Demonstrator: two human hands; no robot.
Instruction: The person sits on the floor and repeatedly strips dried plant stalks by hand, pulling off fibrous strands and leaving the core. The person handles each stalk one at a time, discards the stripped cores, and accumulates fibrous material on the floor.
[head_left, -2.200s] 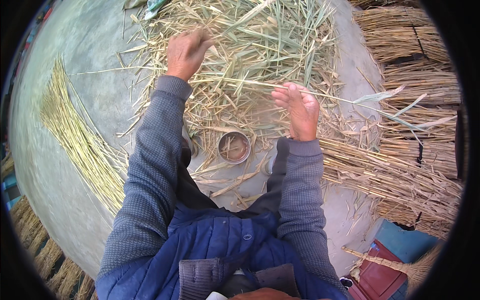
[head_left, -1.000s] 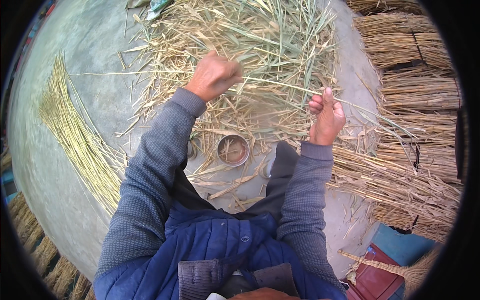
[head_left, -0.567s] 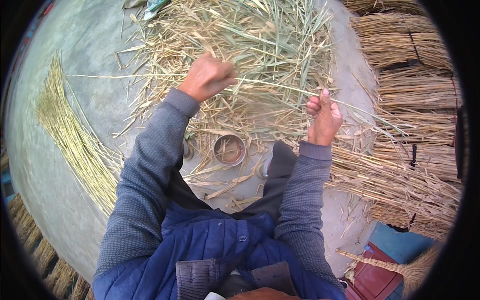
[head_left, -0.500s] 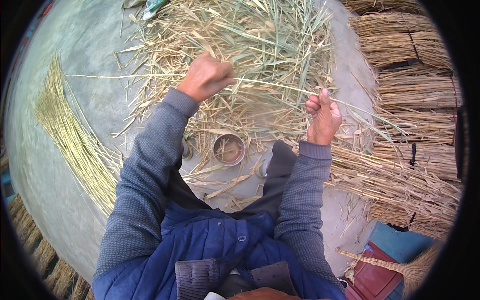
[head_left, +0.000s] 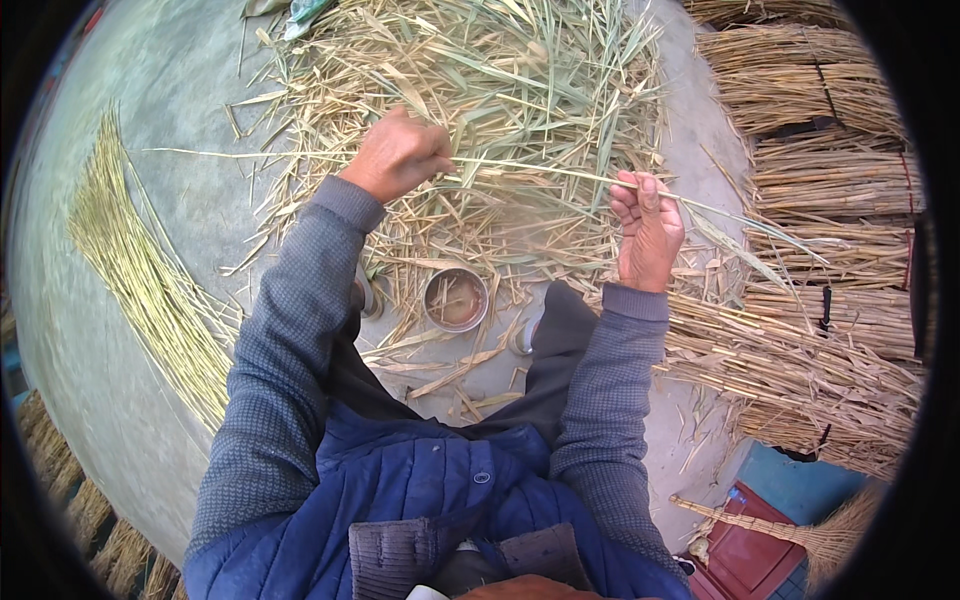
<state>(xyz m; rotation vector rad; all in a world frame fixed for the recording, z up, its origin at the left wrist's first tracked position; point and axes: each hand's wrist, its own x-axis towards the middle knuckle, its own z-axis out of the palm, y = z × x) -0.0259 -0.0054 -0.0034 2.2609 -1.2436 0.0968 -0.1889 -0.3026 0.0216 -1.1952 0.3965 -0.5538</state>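
Note:
A long, thin pale reed stalk runs crosswise between my hands. My left hand is closed in a fist around its middle, and the thin end sticks out to the left. My right hand pinches the stalk between thumb and fingers; beyond it, leafy strands hang off to the right. Under both hands spreads a heap of stripped leaves and straw, tan with some green. Between my feet stands a round metal bowl with something brownish inside.
On the left floor lies a fanned bundle of yellow-green stalks. Tied reed bundles are stacked along the right side. Loose stalks lie in front of them. At the lower right a small broom rests over a dark red board.
My left hand has shifted slightly left and down along with the stalk. The stalk has slid a little to the right through it; my right hand stays nearly in place.

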